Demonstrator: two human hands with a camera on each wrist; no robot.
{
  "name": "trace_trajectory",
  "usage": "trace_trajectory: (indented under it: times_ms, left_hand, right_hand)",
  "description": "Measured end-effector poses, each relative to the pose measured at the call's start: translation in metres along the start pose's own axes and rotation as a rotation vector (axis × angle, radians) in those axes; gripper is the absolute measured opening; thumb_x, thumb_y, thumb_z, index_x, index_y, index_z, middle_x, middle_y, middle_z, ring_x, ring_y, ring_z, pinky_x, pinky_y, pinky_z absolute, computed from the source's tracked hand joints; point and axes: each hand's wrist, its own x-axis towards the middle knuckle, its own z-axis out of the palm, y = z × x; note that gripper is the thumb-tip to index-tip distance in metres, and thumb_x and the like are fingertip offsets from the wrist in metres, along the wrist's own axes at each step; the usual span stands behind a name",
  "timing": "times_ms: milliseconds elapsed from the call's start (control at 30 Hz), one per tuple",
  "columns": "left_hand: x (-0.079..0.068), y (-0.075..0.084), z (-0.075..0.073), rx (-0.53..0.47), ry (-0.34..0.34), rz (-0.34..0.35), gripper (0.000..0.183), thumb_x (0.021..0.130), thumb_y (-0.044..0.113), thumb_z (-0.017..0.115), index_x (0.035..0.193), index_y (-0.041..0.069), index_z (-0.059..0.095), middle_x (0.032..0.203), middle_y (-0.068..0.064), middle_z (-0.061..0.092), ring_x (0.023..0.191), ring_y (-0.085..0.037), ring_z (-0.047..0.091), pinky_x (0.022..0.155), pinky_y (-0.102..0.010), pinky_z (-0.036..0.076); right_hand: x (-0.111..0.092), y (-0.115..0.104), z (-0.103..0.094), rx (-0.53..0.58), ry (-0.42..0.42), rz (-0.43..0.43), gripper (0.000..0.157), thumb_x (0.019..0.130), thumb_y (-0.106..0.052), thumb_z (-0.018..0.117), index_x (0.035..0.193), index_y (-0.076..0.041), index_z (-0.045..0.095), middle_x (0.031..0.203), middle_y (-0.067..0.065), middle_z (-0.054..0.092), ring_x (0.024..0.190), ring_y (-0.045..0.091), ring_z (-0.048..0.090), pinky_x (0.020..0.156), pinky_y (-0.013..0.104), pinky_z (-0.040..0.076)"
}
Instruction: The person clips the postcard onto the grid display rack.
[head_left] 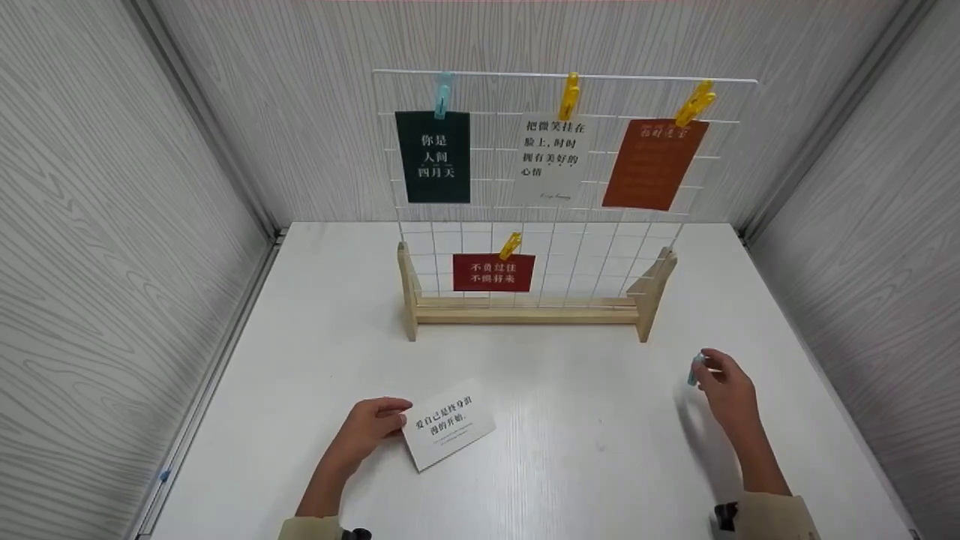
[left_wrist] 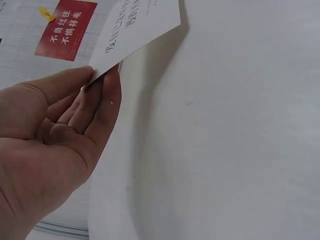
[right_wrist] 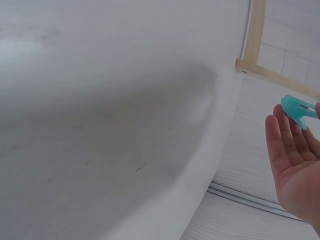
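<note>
My left hand (head_left: 371,426) pinches the left edge of a white card (head_left: 450,431) printed with dark characters. In the left wrist view the thumb lies on the card's printed face (left_wrist: 137,30) and the fingers are behind it, with the card lifted off the table. Over on the right, my right hand (head_left: 726,386) holds a light blue clothespin (head_left: 696,369) between thumb and fingers, above the table. The right wrist view shows this clothespin (right_wrist: 296,110) at the fingertips, its thumb side partly cut off by the frame edge.
A white wire grid (head_left: 555,225) stands in a wooden base (head_left: 525,315) at the back. Clothespins hold a dark green card (head_left: 437,176), a white card (head_left: 551,165), an orange card (head_left: 649,172) and a small red card (head_left: 493,279) on it. Grey panels (head_left: 112,262) enclose the table.
</note>
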Motion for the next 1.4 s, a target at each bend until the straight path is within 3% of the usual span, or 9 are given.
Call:
trace_trajectory:
  times_ms: [200,500,800,1000,1400]
  left_hand:
    - [0.004,-0.001,0.008,-0.035,-0.060,-0.004,0.035,0.095,0.003,0.056,0.128,-0.007,0.062,0.118,-0.019,0.071,0.103,-0.022,0.070,0.088,-0.034,0.058]
    - [0.008,-0.005,0.017,0.010,-0.037,0.018,0.028,0.094,0.009,0.062,0.119,-0.003,0.067,0.111,-0.015,0.073,0.095,-0.019,0.070,0.083,-0.032,0.058]
    - [0.009,-0.003,0.024,0.048,-0.036,0.062,0.024,0.095,0.010,0.061,0.116,-0.002,0.066,0.104,-0.013,0.075,0.085,-0.021,0.068,0.075,-0.033,0.057]
    - [0.010,0.001,0.030,0.045,-0.063,0.072,0.024,0.095,0.010,0.063,0.116,-0.001,0.066,0.106,-0.013,0.073,0.092,-0.021,0.068,0.080,-0.034,0.058]
    - [0.013,0.009,0.044,0.017,-0.096,0.085,0.025,0.094,0.012,0.065,0.117,0.001,0.066,0.108,-0.012,0.071,0.098,-0.022,0.068,0.087,-0.038,0.058]
  right_hand:
    - [-0.001,-0.003,0.003,0.009,-0.018,0.008,0.060,0.104,-0.044,0.050,0.148,-0.004,0.045,0.136,0.019,0.056,0.099,0.002,0.058,0.082,0.018,0.053]
    - [-0.002,-0.001,0.004,-0.026,-0.034,-0.039,0.060,0.106,-0.042,0.048,0.153,-0.005,0.040,0.138,0.021,0.055,0.095,-0.005,0.057,0.079,0.011,0.050]
    - [-0.005,-0.007,0.007,-0.001,-0.013,-0.035,0.062,0.100,-0.046,0.058,0.147,-0.007,0.048,0.134,0.016,0.059,0.099,0.001,0.057,0.078,0.015,0.049]
    - [-0.005,-0.009,0.010,0.037,0.006,-0.078,0.058,0.101,-0.040,0.059,0.146,-0.005,0.050,0.131,0.018,0.062,0.092,-0.007,0.060,0.078,0.011,0.050]
    - [-0.007,-0.021,0.012,0.011,0.039,-0.069,0.051,0.103,-0.042,0.053,0.143,-0.010,0.054,0.128,0.012,0.064,0.096,0.000,0.060,0.078,0.014,0.048]
